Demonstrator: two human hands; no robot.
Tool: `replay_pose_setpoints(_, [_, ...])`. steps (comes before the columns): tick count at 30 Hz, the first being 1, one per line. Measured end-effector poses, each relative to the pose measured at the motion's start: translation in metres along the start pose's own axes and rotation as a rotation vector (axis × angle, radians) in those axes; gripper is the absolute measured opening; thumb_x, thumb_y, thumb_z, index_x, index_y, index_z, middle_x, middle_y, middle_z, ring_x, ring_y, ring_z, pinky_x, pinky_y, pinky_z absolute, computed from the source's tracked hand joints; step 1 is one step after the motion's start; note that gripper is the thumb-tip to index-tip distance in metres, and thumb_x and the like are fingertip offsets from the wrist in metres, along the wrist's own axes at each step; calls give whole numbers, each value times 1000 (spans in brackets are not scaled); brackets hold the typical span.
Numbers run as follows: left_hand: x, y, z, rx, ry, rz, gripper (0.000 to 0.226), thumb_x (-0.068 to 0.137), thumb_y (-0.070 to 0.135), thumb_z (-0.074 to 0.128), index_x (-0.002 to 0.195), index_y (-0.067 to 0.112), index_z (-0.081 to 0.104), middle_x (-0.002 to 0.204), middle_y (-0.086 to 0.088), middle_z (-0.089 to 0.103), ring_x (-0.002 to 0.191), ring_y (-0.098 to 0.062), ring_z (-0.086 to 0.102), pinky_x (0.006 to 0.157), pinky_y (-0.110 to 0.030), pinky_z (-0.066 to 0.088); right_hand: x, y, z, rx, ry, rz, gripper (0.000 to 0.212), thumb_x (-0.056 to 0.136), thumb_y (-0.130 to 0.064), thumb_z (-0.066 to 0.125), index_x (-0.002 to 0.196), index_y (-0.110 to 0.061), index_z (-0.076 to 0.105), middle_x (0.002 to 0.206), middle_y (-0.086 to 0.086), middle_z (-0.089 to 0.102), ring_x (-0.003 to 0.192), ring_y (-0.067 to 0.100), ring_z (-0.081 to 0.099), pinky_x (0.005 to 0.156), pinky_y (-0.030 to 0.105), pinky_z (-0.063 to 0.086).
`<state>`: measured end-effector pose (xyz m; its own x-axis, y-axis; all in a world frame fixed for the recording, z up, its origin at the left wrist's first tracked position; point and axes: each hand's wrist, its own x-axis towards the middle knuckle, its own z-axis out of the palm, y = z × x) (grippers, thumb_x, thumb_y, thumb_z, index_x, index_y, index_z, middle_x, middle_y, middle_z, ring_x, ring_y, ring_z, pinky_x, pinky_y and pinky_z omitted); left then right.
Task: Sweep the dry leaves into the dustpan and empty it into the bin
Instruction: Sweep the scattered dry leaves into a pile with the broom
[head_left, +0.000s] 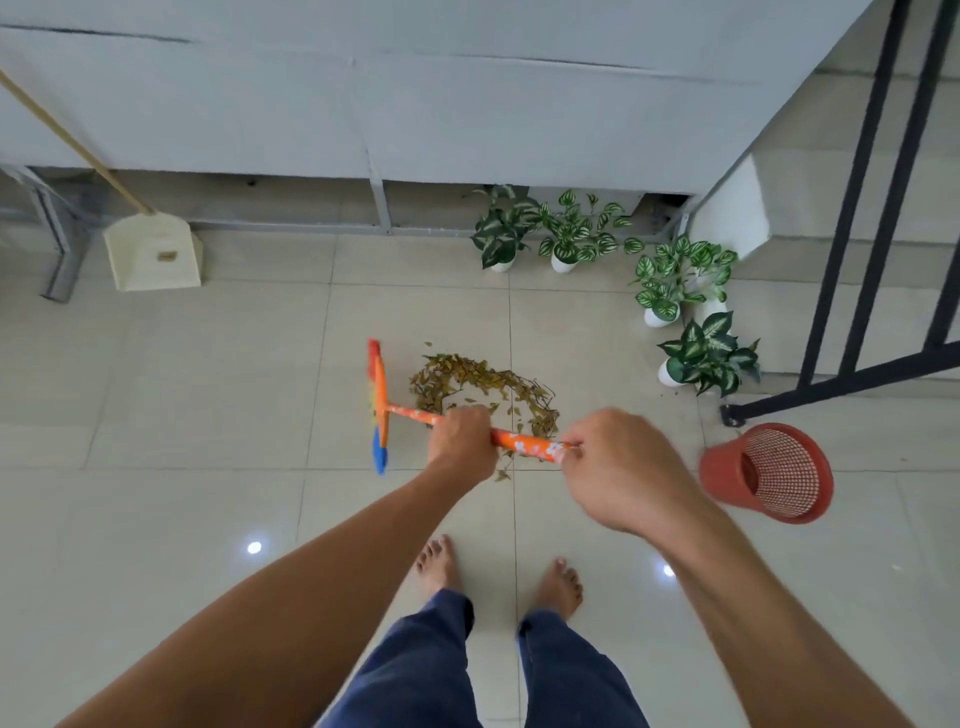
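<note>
Red bin (723, 480) near potted plants (707, 358)

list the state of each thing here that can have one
dry leaves, loose pile on the floor, not yet swept up
broom, held, head left of the leaves
left hand, grips the broom handle midway
right hand, grips the handle's end
dustpan, on the floor by the wall, unheld
bin, on the floor, open top, unheld
potted plants, upright

Head-height view, forward and down
</note>
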<state>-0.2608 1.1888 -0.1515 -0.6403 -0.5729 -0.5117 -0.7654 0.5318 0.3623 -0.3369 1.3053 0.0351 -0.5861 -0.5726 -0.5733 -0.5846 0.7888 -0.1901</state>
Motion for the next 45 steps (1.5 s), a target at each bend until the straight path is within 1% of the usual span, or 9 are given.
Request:
replay_pose_setpoints(7, [29,-52,-13,203,-133,-13,18,95,5,51,107,12,63,111,-10,67,104,-30,69,82,-38,57,34,-50,72,252,-67,80,28,94,-14,54,69,-17,41,64,-5,43,52,7,39,43,22,26])
replay_pose_setpoints(11, [29,-20,1,246,-221,116,17,97,8,53,111,9,62,112,-10,67,103,-29,69,81,-35,58,27,-20,73,257,-58,178,12,95,-15,51,83,-15,52,65,-6,46,54,6,42,44,21,27])
replay_pose_setpoints(15, [12,28,20,278,-284,248,13,99,12,54,109,10,62,100,-5,66,85,-22,64,67,-29,53,-10,30,45,234,-68,233,24,101,-24,48,85,-16,64,69,-2,59,58,10,50,47,22,31])
replay_pose_setpoints(17, [3,45,23,300,-282,281,15,98,15,57,111,10,64,99,-6,65,87,-24,64,66,-30,50,-30,48,30,316,-50,256,29,100,-25,51,78,-16,67,63,-3,57,56,12,49,49,25,31])
replay_pose_setpoints(22, [3,36,19,345,-210,228,13,96,12,58,108,11,65,96,-5,63,100,-27,69,67,-30,49,-27,45,31,402,-41,228,26,99,-23,53,88,-12,73,64,0,60,55,14,51,49,26,33])
replay_pose_setpoints(28, [10,2,17,334,-217,128,21,95,6,52,113,8,62,118,-11,65,108,-31,67,88,-39,58,0,11,76,311,-38,177,14,99,-22,51,96,-13,62,73,-3,54,62,14,50,47,20,30])
replay_pose_setpoints(37, [-27,83,56,258,-179,240,15,96,10,56,109,11,61,109,-7,66,99,-28,69,68,-33,51,-58,90,39,191,40,208,35,101,-30,50,67,-22,51,62,-7,53,52,5,45,44,21,24])
replay_pose_setpoints(41, [-27,79,56,250,-102,172,10,97,13,58,106,10,61,105,-6,66,95,-27,69,65,-30,49,-56,96,37,200,60,139,30,100,-29,51,72,-19,54,63,-5,51,53,7,43,45,23,23])
replay_pose_setpoints(45, [-10,56,54,257,-125,92,10,98,11,58,106,9,62,107,-7,66,93,-24,68,77,-31,58,-31,82,66,300,36,115,22,100,-26,50,90,-12,63,67,-4,50,56,9,45,46,23,25])
